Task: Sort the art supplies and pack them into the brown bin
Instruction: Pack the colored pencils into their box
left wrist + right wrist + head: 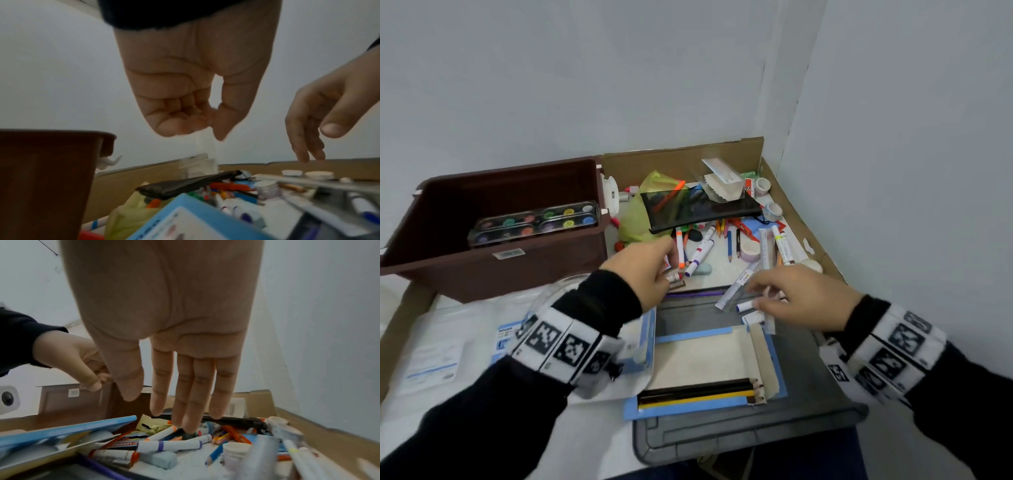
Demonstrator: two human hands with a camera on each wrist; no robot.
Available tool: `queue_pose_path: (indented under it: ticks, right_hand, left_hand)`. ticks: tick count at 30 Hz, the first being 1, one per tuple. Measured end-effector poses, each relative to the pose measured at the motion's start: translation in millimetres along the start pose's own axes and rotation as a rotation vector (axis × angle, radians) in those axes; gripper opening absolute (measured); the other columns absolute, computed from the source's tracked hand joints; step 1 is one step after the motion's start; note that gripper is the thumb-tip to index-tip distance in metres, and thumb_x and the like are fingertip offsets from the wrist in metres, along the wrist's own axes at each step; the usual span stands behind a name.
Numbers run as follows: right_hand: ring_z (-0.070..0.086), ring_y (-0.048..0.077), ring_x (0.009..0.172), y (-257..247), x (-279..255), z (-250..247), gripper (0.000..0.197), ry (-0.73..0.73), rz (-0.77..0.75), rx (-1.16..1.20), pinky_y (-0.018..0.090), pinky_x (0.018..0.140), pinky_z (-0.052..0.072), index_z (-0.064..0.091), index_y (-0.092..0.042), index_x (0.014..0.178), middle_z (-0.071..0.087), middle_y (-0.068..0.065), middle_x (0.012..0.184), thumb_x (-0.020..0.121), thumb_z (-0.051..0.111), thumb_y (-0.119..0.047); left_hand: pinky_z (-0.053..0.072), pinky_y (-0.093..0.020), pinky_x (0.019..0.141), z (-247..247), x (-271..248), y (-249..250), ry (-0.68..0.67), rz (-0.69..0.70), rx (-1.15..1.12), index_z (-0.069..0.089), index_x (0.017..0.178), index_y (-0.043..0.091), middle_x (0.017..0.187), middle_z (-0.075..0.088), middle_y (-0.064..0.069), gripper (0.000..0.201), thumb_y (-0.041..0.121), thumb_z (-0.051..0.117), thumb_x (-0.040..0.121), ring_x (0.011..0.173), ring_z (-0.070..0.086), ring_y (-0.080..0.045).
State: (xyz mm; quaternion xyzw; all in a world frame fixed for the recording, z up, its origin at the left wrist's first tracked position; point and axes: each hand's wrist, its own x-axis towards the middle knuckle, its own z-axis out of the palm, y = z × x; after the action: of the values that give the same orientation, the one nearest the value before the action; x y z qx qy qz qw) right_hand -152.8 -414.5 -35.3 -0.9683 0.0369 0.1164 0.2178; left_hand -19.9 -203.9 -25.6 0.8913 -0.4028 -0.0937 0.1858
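Note:
The brown bin stands at the left with a paint palette inside. To its right, loose markers, pencils, tape rolls and a black mesh pencil case lie in a heap. My left hand hovers at the heap's near edge. In the left wrist view its fingers are curled against the thumb, with nothing visible in them. My right hand hangs over a clear ruler and small markers, its fingers straight and holding nothing.
The supplies sit on a cardboard tray pushed into the wall corner. A grey lid in front carries a blue folder with coloured pencils. A yellow-green bag lies beside the bin. White packaging covers the near left.

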Motion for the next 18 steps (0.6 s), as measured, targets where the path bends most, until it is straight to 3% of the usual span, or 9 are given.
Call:
queue_pose_path:
  ticks: [4, 7, 9, 10, 13, 15, 18]
  right_hand:
    - [0.049, 0.008, 0.087, -11.3, 66.8, -8.4, 0.023, 0.014, 0.017, -0.022, 0.021, 0.076, 0.036, 0.063, -0.02, 0.111, 0.062, -0.002, 0.11, 0.093, 0.051, -0.028]
    - [0.057, 0.019, 0.097, -22.0, 117.9, -4.6, 0.02, -0.007, 0.065, -0.05, 0.025, 0.077, 0.041, 0.066, -0.013, 0.102, 0.064, 0.004, 0.108, 0.09, 0.053, -0.024]
    - [0.06, 0.025, 0.093, -27.6, 146.7, 1.7, 0.021, -0.037, 0.126, -0.048, 0.032, 0.075, 0.047, 0.066, -0.007, 0.092, 0.066, 0.01, 0.099, 0.088, 0.055, -0.025]
    - [0.061, 0.026, 0.085, -29.3, 158.2, 5.8, 0.024, -0.054, 0.155, -0.047, 0.032, 0.069, 0.047, 0.063, -0.006, 0.083, 0.065, 0.01, 0.088, 0.087, 0.057, -0.029]
    - [0.047, 0.019, 0.052, -32.2, 178.2, 20.3, 0.046, -0.092, 0.222, -0.102, 0.026, 0.046, 0.032, 0.045, -0.014, 0.058, 0.045, 0.002, 0.055, 0.079, 0.062, -0.05]
    - [0.042, 0.016, 0.046, -31.8, 183.9, 27.0, 0.046, -0.09, 0.224, -0.118, 0.024, 0.043, 0.028, 0.043, -0.015, 0.055, 0.042, 0.0, 0.051, 0.078, 0.064, -0.05]
    - [0.046, 0.017, 0.05, -27.3, 185.4, 23.6, 0.031, -0.05, 0.267, -0.097, 0.023, 0.043, 0.029, 0.046, -0.013, 0.06, 0.048, 0.002, 0.058, 0.082, 0.06, -0.031]
  left_hand:
    - [0.04, -0.027, 0.068, -5.6, 40.3, -19.2, -0.161, -0.149, 0.116, 0.051, 0.106, 0.014, 0.095, 0.054, -0.002, 0.022, 0.015, 0.056, 0.085, 0.081, 0.05, -0.019]
    - [0.042, -0.025, 0.074, 0.5, 59.3, -32.9, -0.272, -0.238, 0.129, 0.052, 0.118, 0.01, 0.114, 0.057, -0.007, 0.035, 0.028, 0.057, 0.088, 0.094, 0.054, -0.021]
    - [0.038, -0.022, 0.076, 4.1, 66.1, -41.2, -0.286, -0.251, 0.126, 0.052, 0.122, 0.012, 0.12, 0.056, -0.006, 0.04, 0.032, 0.058, 0.088, 0.104, 0.054, -0.021]
    - [0.036, -0.02, 0.077, 5.8, 68.0, -45.1, -0.281, -0.245, 0.129, 0.052, 0.124, 0.013, 0.122, 0.055, -0.006, 0.042, 0.033, 0.058, 0.087, 0.108, 0.053, -0.02]
    - [0.033, -0.018, 0.079, 11.7, 68.3, -53.0, -0.287, -0.216, 0.174, 0.053, 0.126, 0.02, 0.129, 0.051, -0.003, 0.041, 0.032, 0.059, 0.087, 0.115, 0.05, -0.019]
    - [0.037, -0.019, 0.077, 16.6, 66.8, -56.2, -0.293, -0.218, 0.172, 0.055, 0.124, 0.021, 0.128, 0.053, -0.003, 0.038, 0.031, 0.057, 0.087, 0.11, 0.053, -0.019]
    - [0.036, -0.019, 0.077, 21.2, 65.2, -59.0, -0.266, -0.21, 0.15, 0.056, 0.121, 0.018, 0.123, 0.056, -0.004, 0.036, 0.029, 0.057, 0.087, 0.108, 0.054, -0.019]
